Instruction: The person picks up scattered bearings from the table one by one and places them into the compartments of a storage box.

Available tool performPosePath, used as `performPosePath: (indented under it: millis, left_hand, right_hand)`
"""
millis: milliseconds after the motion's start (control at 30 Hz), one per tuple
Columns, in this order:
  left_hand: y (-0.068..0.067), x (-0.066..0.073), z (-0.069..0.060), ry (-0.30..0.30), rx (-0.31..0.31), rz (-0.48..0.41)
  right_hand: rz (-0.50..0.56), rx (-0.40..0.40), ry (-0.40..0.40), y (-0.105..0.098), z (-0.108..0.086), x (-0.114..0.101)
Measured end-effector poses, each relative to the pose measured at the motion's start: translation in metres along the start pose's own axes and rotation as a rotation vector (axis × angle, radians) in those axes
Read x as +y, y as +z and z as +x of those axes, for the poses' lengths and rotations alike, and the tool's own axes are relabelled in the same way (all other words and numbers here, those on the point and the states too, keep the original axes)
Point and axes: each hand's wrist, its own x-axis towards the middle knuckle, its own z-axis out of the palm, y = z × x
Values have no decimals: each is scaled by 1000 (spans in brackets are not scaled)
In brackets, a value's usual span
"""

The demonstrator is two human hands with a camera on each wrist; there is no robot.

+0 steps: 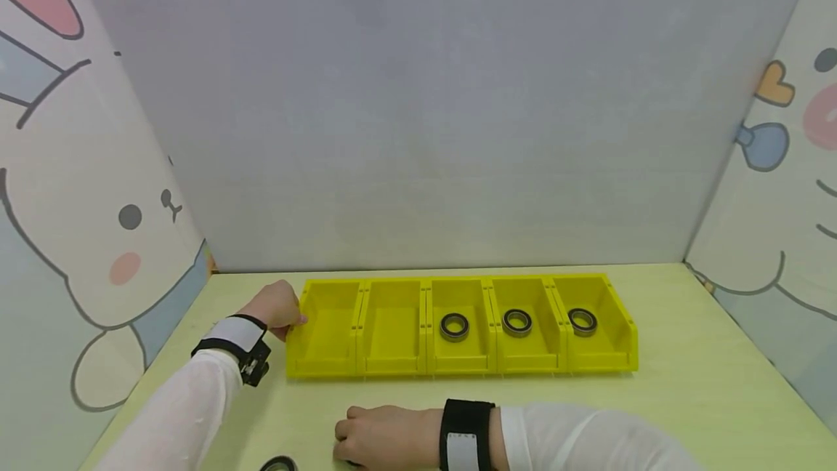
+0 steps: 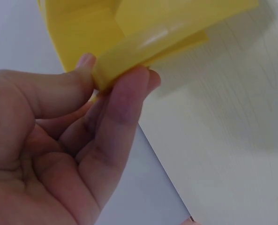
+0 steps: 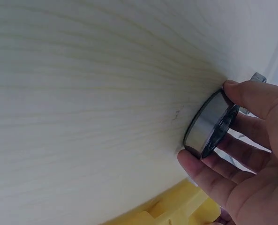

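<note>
My left hand (image 1: 273, 307) pinches the side wall of the leftmost compartment of the yellow bin row (image 1: 392, 367). In the left wrist view, thumb and fingers close on the rim of that yellow wall (image 2: 143, 44). Down in front of the bins, my right hand (image 1: 386, 436) is low over the table. The right wrist view shows it gripping a ball bearing (image 3: 208, 124) by its outer ring between thumb and fingers, with the bearing at the table surface. In the head view the hand almost wholly hides this bearing.
One bearing lies in the middle compartment (image 1: 454, 327), another bearing (image 1: 517, 323) in the fourth, a third bearing (image 1: 582, 321) in the rightmost. The two left compartments hold none. A further bearing (image 1: 279, 464) is cut off by the bottom edge. A grey wall (image 1: 425, 129) stands behind the table.
</note>
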Motion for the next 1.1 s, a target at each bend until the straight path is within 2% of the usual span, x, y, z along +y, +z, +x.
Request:
performPosePath:
  millis: [167, 367, 633, 867, 1100]
  left_hand:
    - [-1, 1, -2, 7, -3, -15]
    - [-1, 3, -3, -2, -11, -25]
    - [-4, 3, -2, 8, -14, -28]
    - [-3, 2, -2, 10, -15, -25]
    - [-1, 0, -2, 24, -11, -33]
  right_hand:
    - [41, -17, 37, -7, -4, 5]
    - [50, -23, 69, -30, -12, 21]
    - [42, 62, 179, -55, -18, 56]
    - [91, 75, 372, -55, -16, 87]
    - [118, 115, 436, -41, -14, 113]
